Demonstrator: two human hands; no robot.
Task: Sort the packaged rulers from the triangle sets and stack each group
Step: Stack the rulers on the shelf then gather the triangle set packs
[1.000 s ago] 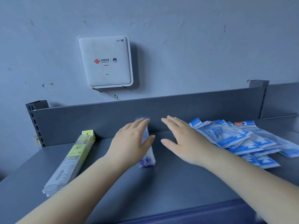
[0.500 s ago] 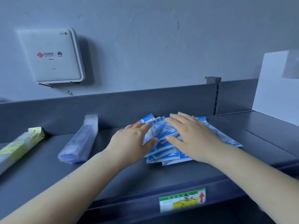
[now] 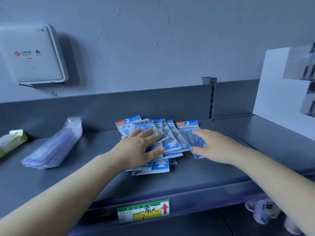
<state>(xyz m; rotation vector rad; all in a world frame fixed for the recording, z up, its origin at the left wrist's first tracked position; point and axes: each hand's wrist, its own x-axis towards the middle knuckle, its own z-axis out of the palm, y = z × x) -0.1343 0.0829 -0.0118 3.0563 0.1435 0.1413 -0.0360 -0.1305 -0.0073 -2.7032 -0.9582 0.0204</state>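
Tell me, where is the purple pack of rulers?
The purple ruler stack lies left on the shelf, between the yellow pack and the left hand.

Triangle sets (image 3: 167, 142) blue-white; rulers (image 3: 52, 149) purplish; shelf (image 3: 187, 181) dark grey; label (image 3: 144, 211) green-yellow.
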